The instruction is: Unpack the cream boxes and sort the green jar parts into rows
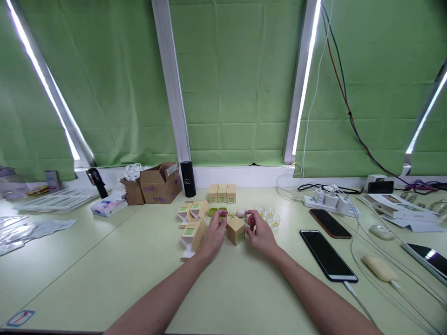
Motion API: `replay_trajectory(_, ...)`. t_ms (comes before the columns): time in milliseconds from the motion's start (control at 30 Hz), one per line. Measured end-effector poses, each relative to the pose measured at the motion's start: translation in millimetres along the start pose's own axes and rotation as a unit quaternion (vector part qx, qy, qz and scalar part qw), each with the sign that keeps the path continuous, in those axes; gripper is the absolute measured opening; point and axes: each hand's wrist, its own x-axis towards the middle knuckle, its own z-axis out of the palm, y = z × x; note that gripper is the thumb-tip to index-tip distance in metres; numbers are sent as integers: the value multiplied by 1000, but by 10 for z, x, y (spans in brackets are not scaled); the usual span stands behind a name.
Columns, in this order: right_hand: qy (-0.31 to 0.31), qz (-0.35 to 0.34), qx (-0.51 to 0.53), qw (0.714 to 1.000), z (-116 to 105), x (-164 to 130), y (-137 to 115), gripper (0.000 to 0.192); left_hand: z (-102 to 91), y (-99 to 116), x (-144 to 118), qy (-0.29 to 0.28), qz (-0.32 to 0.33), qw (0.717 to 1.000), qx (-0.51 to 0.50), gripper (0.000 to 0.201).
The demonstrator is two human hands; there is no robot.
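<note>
A small closed brown cardboard box [234, 229] with a green label sits on the table between my hands. My left hand [216, 231] is beside its left side, fingers bent and loosely apart. On the other side is my right hand [260, 233], fingers curved and apart, fingertips close to or touching the box; contact is hard to make out. Just behind the box are a small whitish cylinder [240, 213] and green pieces [213, 211], partly hidden. Left of my left hand stand several similar boxes with open flaps [194, 232]. Clear small containers with yellow bits [270, 215] are behind my right hand.
Three closed boxes [222, 193] stand in a row farther back. A larger carton [159, 184] and black cylinder [188, 179] are at the back left. Phones [328, 255], a power strip [330, 204], a mouse [382, 231] and cables occupy the right.
</note>
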Motion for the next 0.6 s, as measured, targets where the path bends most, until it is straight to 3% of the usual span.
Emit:
replay_trajectory(167,29,31,5,999,3,40,74,30,-3,-89,50,29,-6,999,24,22)
replay_trajectory(267,29,25,37,999,10,36,60,26,-2,-150,82,39,-6,998,52,31)
replay_trajectory(433,21,15,73,997,42,16,28,27,-13,-213,101,33,-12,997,72,45)
replay_trajectory(600,39,50,83,995,33,35,81,30,-41,-214,92,34,11,995,93,53)
